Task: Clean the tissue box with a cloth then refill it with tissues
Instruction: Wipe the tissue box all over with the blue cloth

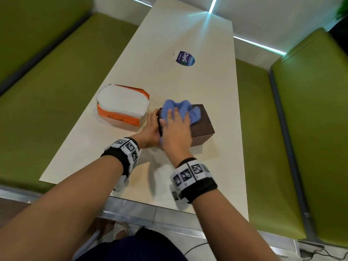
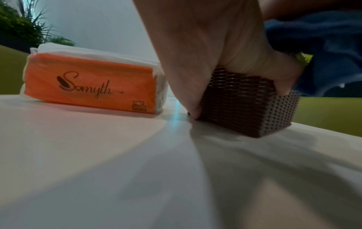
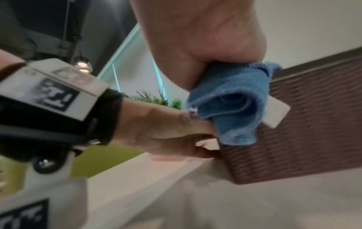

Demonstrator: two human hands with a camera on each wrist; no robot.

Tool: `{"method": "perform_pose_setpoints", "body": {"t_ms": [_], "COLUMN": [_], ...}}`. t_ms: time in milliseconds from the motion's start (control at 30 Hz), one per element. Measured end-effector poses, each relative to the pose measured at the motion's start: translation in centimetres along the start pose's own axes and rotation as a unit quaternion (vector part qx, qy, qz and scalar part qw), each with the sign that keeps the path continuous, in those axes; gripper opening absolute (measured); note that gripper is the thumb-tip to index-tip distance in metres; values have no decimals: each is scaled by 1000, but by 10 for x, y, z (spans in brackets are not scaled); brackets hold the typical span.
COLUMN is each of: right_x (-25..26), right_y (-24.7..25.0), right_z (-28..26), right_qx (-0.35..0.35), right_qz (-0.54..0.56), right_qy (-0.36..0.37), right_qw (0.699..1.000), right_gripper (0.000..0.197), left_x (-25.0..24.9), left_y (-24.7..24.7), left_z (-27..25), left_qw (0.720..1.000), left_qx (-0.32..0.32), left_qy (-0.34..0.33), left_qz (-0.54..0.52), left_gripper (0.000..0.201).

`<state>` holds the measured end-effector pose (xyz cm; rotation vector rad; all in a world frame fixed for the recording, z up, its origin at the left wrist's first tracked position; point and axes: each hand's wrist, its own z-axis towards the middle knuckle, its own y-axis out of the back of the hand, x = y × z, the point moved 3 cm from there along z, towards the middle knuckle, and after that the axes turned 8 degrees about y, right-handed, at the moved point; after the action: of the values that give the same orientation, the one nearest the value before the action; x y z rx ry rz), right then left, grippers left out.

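A brown woven tissue box (image 1: pixel 204 129) stands on the pale table (image 1: pixel 169 44). My left hand (image 1: pixel 153 122) grips the box's left end, thumb on the near side and fingers over the top edge; the left wrist view shows that hold on the box (image 2: pixel 254 111) too. My right hand (image 1: pixel 177 119) lies flat with straight fingers on a blue cloth (image 1: pixel 181 108), pressing it onto the box's top. In the right wrist view the cloth (image 3: pixel 231 100) hangs over the box's (image 3: pixel 313 124) near corner under my palm. An orange pack of white tissues (image 1: pixel 122 106) lies left of the box.
Green bench seats (image 1: pixel 66 81) run along both long sides of the table. A round blue sticker (image 1: pixel 184 58) sits farther up the table. The tissue pack (image 2: pixel 88 83) lies about a hand's width from the box. Plants (image 2: pixel 23 26) stand behind the left bench.
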<state>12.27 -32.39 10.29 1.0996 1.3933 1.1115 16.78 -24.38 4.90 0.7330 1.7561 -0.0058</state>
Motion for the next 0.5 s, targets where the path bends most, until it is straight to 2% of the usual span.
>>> {"method": "perform_pose_setpoints", "body": {"t_ms": [100,167,200,300,400,500], "right_x": [8,-15,-34,-87,-103,-109], "right_y": [9,9,6,-10,-11,-6], "right_z": [12,18,21,25,15,12], "right_qx": [-38,-19,-7,-12,-48,-84], "right_qz": [85,81,59,62,191,201], "right_qy": [33,73,72,-19,-143,-224], "right_qw": [995,994,996,998,970,950], "right_gripper": [53,52,51,47,41,38], "left_x": [6,11,12,9,11,15], "left_y": [4,7,7,6,6,4], "left_z": [1,2,2,0,1,3], "left_qw": [1000,998,998,998,998,999], "left_qx": [-5,-25,-20,-15,-19,-11], "left_qy": [3,-37,-39,-44,-48,-44], "left_qz": [18,41,33,31,29,30], "left_gripper": [114,136,141,143,144,145]}}
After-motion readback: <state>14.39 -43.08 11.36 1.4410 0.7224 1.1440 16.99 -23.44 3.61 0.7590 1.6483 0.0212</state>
